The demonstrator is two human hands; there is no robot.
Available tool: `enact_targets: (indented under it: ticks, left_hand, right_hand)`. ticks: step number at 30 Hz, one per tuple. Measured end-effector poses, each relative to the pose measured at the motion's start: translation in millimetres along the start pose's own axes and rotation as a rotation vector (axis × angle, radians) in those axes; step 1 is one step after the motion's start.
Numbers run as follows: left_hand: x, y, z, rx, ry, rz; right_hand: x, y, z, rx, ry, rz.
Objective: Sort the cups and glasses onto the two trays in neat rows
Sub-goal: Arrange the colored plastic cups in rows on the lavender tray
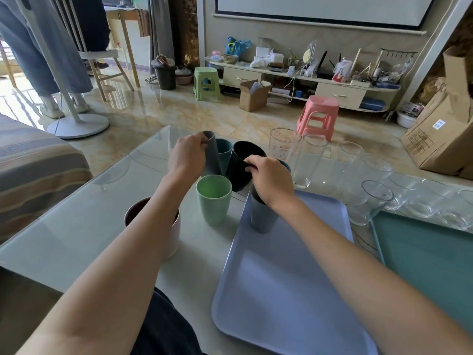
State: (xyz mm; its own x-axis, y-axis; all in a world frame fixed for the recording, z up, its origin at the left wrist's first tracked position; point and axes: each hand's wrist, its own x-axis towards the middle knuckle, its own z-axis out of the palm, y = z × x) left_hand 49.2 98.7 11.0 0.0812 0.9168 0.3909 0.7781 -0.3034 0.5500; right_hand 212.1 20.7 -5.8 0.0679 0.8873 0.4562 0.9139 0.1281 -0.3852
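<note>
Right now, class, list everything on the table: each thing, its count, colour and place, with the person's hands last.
lavender tray: one, pale purple, near middle.
teal tray: one, right edge, partly cut off.
grey-blue cup: one, on the lavender tray's far corner.
green cup: one, left of that tray.
pink cup: one, dark inside, behind the left forearm.
grey cup: one, tilted, far middle.
teal cup: one, behind the grey cup.
black cup: one, tilted.
glasses: several, clear, far right; number unclear.
left hand: grips the grey cup.
right hand: holds the black cup's rim.
</note>
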Motion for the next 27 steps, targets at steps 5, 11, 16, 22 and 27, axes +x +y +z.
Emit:
enact_targets:
  ticks: [5,11,16,22,27]
  left_hand:
    - [-3.7,24.2,-11.3,-0.059,0.122,0.113]
    - [-21.8,49.3,-23.8,-0.094,0.185,0.300]
    - [-40.4,69.7,-37.0,-0.096,0.191,0.428]
    - [-75.3,91.1,-53.8,-0.158,0.086,0.552]
    - [-113.7,93.1,-54.1,-0.081,-0.136,0.627]
  right_hand:
    - [-17.4,5.8,-19.5,0.098,0.195,-0.007]
    - [-44.5,22.3,-54.2,0.152,0.433,-0.070]
    - [-73.1,39.1,-74.5,0.143,0.472,-0.043]
    - [-124.2,54.9,-85.5,0.102,0.494,-0.027]
    - [-161.9,60.8,-83.0,0.098,0.383,-0.053]
